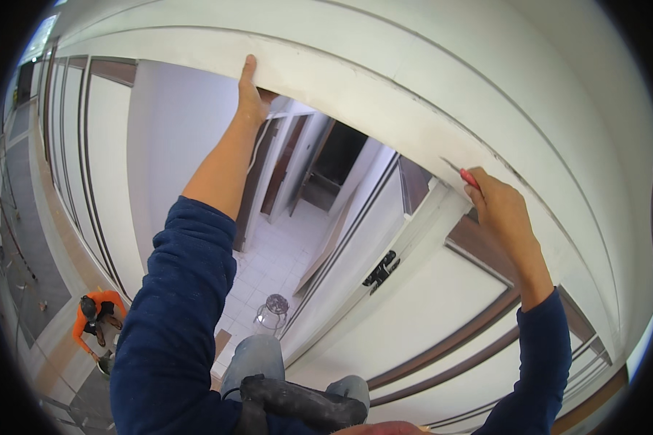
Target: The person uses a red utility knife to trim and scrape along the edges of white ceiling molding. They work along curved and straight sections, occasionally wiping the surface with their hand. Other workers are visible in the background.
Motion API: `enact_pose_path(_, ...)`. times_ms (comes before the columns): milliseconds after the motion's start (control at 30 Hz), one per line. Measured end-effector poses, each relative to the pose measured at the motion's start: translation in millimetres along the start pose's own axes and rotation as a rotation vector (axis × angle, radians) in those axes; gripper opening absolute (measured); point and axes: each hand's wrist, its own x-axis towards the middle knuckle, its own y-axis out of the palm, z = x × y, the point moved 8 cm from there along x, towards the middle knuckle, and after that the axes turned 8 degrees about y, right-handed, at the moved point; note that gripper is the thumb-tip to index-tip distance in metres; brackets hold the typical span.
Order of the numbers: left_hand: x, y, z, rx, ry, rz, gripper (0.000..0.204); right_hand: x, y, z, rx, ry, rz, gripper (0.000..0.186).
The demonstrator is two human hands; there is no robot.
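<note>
A long white beam [326, 76] spans the top of a doorway. My left hand [251, 98] grips its lower edge, with the thumb up against the front face and the fingers hidden behind. In my right hand [497, 203] is a small red-handled tool [469, 177] with a thin metal end; its exact kind cannot be made out. The metal end points up and left at the beam's face, near its lower edge. Whether the tip touches the surface is hard to tell.
Below stands a white door [428, 304] with a black lock [381, 272]. A round-topped stool [272, 312] is on the tiled floor [257, 268]. A black bag-like item [305, 402] lies across my lap. Down at the left, a person in orange [98, 319] crouches by a bucket [106, 364].
</note>
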Motion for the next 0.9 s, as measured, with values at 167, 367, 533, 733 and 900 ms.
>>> enact_pose_path(167,2.4,-1.6,-4.9,-0.001,-0.023,0.012,0.081,64.3,-32.0,30.2,-0.064,0.021,-0.115,0.017)
enact_pose_path(367,12.5,-14.0,-10.9,0.06,-0.018,0.066,0.085,124.5,-45.9,45.3,-0.272,-0.135,-0.612,0.014)
enact_pose_path(533,0.1,-46.1,-46.0,0.72,0.36,-0.548,0.086,124.3,-31.7,9.4,-0.232,-0.099,-0.864,0.035)
enact_pose_path(733,-25.3,-9.6,-76.4,1.39,0.598,-0.317,0.07,122.7,-22.2,-2.6,-0.196,-0.054,-0.859,0.042)
enact_pose_path(900,-37.7,49.7,-83.8,1.549,1.066,0.063,0.056,123.6,-19.2,-0.9,-0.175,-0.046,-0.862,0.04)
